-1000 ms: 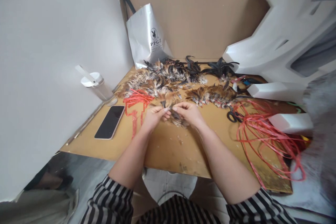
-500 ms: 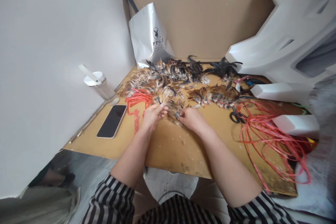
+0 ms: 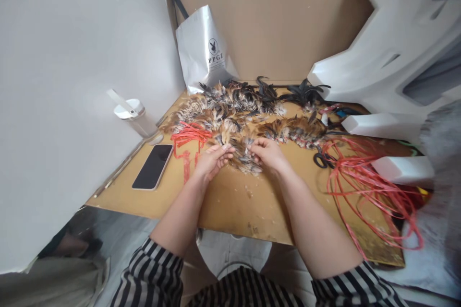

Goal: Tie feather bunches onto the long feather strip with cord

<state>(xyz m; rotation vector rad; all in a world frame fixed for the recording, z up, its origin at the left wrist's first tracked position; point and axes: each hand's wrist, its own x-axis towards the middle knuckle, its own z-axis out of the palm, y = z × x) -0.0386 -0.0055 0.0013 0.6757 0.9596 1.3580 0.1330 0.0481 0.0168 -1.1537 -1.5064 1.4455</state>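
Loose brown, black and pale feathers (image 3: 242, 159) lie in a small heap between my hands. My left hand (image 3: 215, 160) is closed at the left side of this heap, its thumb pressed on the fingers over feather ends. My right hand (image 3: 269, 153) pinches a feather at the heap's right side, the thumb against the curled fingers. Behind my hands spreads a larger pile of feathers (image 3: 216, 105), mottled brown and black. A bunch of brown feathers (image 3: 298, 129) lies right of it, and a bunch of long black feathers (image 3: 304, 92) is farther back.
Short red plastic strips (image 3: 192, 133) and a phone (image 3: 153, 166) lie to the left, near a lidded cup (image 3: 135, 115). Black-handled scissors (image 3: 321, 159) and tangled red plastic strings (image 3: 367, 187) are on the right. A silver bag (image 3: 200, 48) stands behind; white foam pieces (image 3: 403, 170) jut in.
My right hand has moved slightly up and right, and its fingers have turned toward the feathers. My left hand has barely shifted. The feathers between them sit more to the right.
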